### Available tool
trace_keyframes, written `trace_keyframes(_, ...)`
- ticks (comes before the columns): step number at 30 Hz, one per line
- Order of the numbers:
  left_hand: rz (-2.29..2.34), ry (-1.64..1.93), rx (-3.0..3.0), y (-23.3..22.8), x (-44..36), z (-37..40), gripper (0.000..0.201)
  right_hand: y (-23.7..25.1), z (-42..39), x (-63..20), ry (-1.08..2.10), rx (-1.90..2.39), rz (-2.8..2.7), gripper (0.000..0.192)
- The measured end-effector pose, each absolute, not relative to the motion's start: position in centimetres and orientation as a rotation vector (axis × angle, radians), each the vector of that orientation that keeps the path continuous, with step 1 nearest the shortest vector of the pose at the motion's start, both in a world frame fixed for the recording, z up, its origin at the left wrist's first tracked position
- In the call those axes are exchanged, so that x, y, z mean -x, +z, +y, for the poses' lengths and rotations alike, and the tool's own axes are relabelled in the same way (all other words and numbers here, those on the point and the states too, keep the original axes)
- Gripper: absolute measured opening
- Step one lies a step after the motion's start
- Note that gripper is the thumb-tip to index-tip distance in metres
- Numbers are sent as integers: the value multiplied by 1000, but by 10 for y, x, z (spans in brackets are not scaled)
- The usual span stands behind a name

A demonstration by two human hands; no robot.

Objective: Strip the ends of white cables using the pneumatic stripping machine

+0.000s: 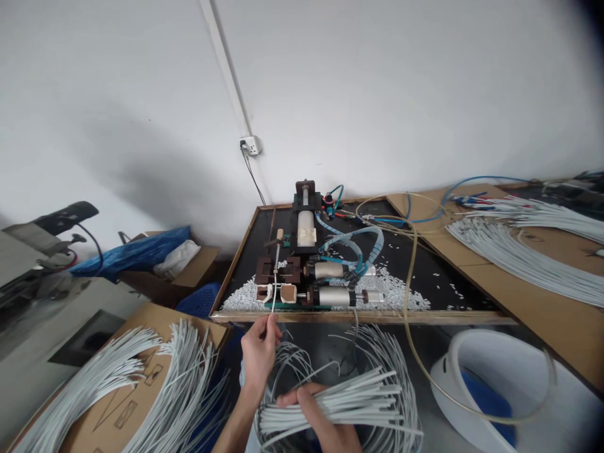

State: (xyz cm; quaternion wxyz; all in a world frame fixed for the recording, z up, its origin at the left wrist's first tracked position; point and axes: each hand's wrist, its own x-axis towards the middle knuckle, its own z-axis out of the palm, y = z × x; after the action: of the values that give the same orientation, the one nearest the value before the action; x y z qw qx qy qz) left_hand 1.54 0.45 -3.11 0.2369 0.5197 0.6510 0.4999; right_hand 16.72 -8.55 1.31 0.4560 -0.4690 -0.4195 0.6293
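My left hand [260, 350] pinches a thin white cable [274, 302] between thumb and fingertips. From there the cable runs upward into the jaws of a pneumatic wire-stripping machine [264, 270], between two cushioned blocks at its front. My right hand [325, 420] is wrapped round a thick bundle of white cables [363, 397] below the table edge, the thumb lying across the top. The bundle's cut ends point right, and its lengths loop down and around behind the hand. The far end of the pinched cable is hidden inside the machine.
White offcuts [396, 290] litter the black tabletop with its wooden rim [358, 318]. Cable bundles lie on cardboard at left [113, 358] and right [519, 251]. A white tub [453, 377] stands at lower right, with a yellowish hose [410, 302] hanging over it.
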Motion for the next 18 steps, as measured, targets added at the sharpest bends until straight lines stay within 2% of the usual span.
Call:
trace_keyframes(9, 1783, 1363, -1391, -35, -14, 4, 38, 1, -84, -163, 1597, 1163, -955, 52)
trace_keyframes(18, 1770, 1376, -1436, -32, -14, 2, 38, -18, -80, -153, 1599, 1172, -943, 62)
